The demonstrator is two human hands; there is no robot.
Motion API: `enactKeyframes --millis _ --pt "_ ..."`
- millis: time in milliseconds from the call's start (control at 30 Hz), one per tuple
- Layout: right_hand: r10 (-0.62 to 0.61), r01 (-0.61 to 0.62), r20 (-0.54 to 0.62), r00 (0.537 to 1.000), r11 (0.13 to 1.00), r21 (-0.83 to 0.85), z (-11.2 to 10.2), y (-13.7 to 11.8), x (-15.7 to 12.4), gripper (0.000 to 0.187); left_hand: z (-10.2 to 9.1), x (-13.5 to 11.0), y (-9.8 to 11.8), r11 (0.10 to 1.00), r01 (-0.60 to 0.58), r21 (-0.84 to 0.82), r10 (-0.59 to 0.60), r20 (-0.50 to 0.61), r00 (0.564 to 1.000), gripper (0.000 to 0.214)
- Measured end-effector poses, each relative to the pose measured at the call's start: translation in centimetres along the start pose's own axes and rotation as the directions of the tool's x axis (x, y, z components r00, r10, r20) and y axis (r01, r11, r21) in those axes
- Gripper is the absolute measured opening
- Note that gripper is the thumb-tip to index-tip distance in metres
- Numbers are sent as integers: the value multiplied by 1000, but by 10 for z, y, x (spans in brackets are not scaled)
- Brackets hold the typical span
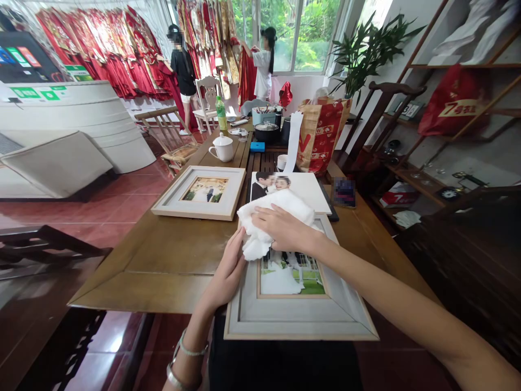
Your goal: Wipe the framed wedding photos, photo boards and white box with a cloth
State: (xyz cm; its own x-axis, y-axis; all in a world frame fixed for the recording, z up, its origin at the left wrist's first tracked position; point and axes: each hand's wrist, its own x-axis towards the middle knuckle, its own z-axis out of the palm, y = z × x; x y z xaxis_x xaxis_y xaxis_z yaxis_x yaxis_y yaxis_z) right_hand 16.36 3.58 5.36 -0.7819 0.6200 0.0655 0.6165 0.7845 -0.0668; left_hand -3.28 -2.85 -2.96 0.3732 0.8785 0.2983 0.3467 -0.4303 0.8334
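A picture frame (301, 320) with a wide pale border leans over the near edge of the table, towards my lap. Behind its pane is a photo (280, 279) with a white dress and green grass. My left hand (228, 266) grips the frame's left side, with the thumb side up. My right hand (280, 225) presses a bunched white cloth (291, 203) on the upper part of the frame, fingers lying over the cloth. The cloth and hand hide the photo's top. A second framed photo (203, 193) lies flat on the table to the left.
Beyond the frame lie a large white-backed portrait print (313, 190), a lidded white cup (222, 147), a green bottle (220, 114) and a paper bag (323, 133) on the wooden table (175, 255). Two people stand at racks of red garments (101, 54). Shelves (431, 190) stand right.
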Motion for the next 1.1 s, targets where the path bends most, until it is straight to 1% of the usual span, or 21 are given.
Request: enactKeyframes --millis 67,167,233,333,400,500,533,600,700,733,767,833,900,967,1033,1067,1100 --pt "-31 31 15 999 999 44 3 3 -4 53 0 0 0 1000 12 4 -12 -2 1000 52" --pt "-3 -1 52 999 996 89 3 3 -22 63 0 1 0 1000 19 15 -19 -2 1000 51" --pt "63 -71 83 995 993 92 2 4 -40 67 0 1 1 1000 17 20 -17 -1 1000 50" --pt "224 -231 110 968 971 58 0 12 -69 76 0 2 3 999 24 24 -24 -2 1000 49" --pt "315 -319 96 944 947 30 0 20 -86 81 0 2 5 999 29 26 -29 -1 1000 48" --pt "396 -398 76 915 917 17 -1 24 -106 82 -1 3 7 999 35 27 -35 -1 999 48" --pt "409 -413 88 908 910 25 -3 20 -112 83 -1 3 8 999 38 26 -38 -1 999 48" --pt "403 -416 151 903 907 65 -7 5 -127 84 -1 4 9 999 44 24 -44 -2 999 47" --pt "319 -369 263 910 914 167 -15 -32 -158 85 0 4 8 998 51 28 -51 -2 999 47" --pt "297 -358 281 913 912 200 -18 -44 -169 88 0 4 7 998 52 31 -52 -2 999 47" --pt "261 -330 278 925 912 243 -21 -54 -180 94 0 4 6 998 52 34 -52 -1 999 47" --pt "218 -301 272 937 899 318 -25 -69 -193 100 0 5 5 998 50 42 -50 3 999 47" --pt "231 -316 265 936 884 345 -25 -71 -192 99 -1 5 5 997 52 52 -53 11 999 48" --pt "282 -360 268 921 878 315 -21 -62 -178 89 -2 5 6 997 56 58 -58 24 998 50" --pt "325 -390 266 908 887 248 -15 -42 -156 77 -3 5 7 997 56 57 -58 41 997 51" --pt "336 -392 257 906 896 208 -12 -30 -144 76 -3 4 7 997 53 55 -55 48 997 51" --pt "365 -403 225 903 902 156 -9 -17 -132 81 -3 4 8 997 50 54 -53 54 997 51"
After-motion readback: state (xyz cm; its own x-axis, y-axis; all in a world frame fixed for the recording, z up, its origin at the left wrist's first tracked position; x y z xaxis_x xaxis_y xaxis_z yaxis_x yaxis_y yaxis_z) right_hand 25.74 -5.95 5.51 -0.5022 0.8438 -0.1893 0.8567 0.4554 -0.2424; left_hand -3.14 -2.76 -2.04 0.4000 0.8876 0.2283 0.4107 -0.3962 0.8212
